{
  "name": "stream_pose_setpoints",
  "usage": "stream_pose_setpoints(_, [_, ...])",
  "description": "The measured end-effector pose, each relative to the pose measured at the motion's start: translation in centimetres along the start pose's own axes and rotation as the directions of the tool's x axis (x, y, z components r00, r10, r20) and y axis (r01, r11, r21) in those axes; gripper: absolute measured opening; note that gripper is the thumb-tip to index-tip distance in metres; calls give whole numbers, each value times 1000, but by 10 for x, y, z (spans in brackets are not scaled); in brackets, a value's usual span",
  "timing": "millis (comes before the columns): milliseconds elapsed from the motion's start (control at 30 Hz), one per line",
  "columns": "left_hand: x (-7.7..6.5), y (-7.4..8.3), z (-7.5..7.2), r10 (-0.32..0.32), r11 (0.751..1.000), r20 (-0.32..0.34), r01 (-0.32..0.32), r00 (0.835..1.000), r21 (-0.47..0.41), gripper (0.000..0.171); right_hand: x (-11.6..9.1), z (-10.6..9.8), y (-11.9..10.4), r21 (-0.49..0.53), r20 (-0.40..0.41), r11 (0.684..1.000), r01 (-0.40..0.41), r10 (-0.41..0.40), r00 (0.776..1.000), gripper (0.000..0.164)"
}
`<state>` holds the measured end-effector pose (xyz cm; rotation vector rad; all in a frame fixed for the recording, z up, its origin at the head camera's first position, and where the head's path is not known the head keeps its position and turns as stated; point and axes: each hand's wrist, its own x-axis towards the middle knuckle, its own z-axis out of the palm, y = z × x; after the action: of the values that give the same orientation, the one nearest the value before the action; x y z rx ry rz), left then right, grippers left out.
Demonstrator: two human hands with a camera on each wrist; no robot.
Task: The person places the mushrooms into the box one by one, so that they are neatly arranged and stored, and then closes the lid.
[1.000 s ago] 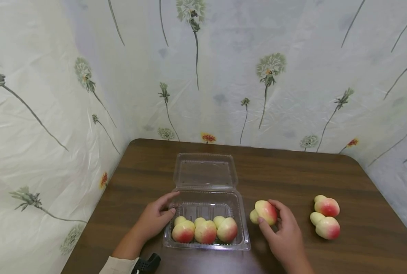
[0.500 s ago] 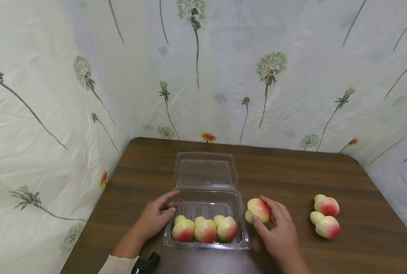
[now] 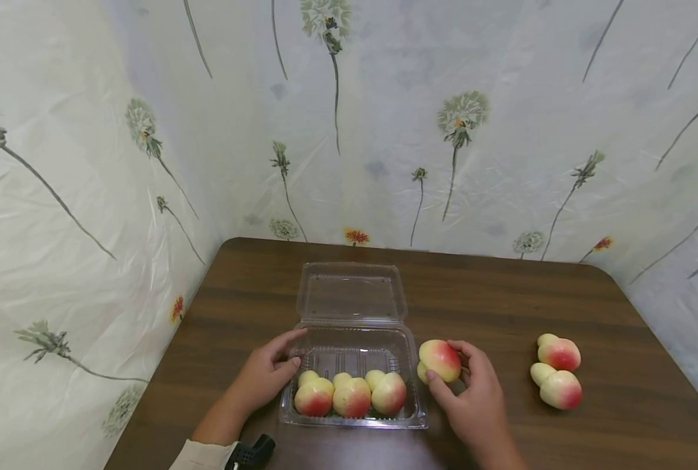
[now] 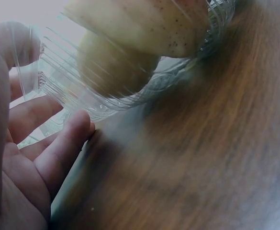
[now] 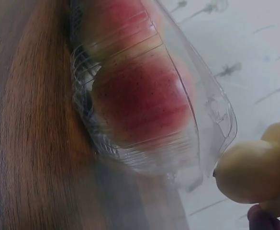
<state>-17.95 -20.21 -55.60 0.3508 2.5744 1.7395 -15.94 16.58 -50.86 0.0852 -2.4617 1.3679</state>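
Observation:
In the head view a clear plastic clamshell box (image 3: 360, 339) lies with its lid raised behind it. Along its front side sit several yellow pears with a red blush, one being the rightmost pear (image 3: 389, 394). My left hand (image 3: 266, 375) grips the box's left rim, thumb over the edge and fingers against the outer wall. Just off the right rim, my right hand (image 3: 472, 398) holds another pear (image 3: 441, 359) between thumb and fingers. The right wrist view shows that pear's yellow narrow end (image 5: 250, 170) near the box's edge; most of the hand is out of frame there.
Two more pears, the far one (image 3: 560, 354) and the near one (image 3: 561, 390), lie together on the right of the brown wooden table (image 3: 490, 294). A floral-patterned sheet (image 3: 384, 130) hangs behind and to the left. A black strap device (image 3: 253, 450) is on the left wrist.
My right hand has carried its pear leftward, closer to the box's right rim. The left hand, the box and the other pears have stayed where they were.

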Motion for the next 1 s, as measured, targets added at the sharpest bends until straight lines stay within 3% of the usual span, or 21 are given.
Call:
stream_pose_setpoints(267, [-1,0,0,1,1000,-2,-1,1000,-7,53,2,3,-3,-53,-11,998,33,-33,999,59])
stream_pose_setpoints(1000, [0,2,0,-9,1000,-1,9,1000,-2,53,0,22,-15,-45,2,992,122,-122,993,59])
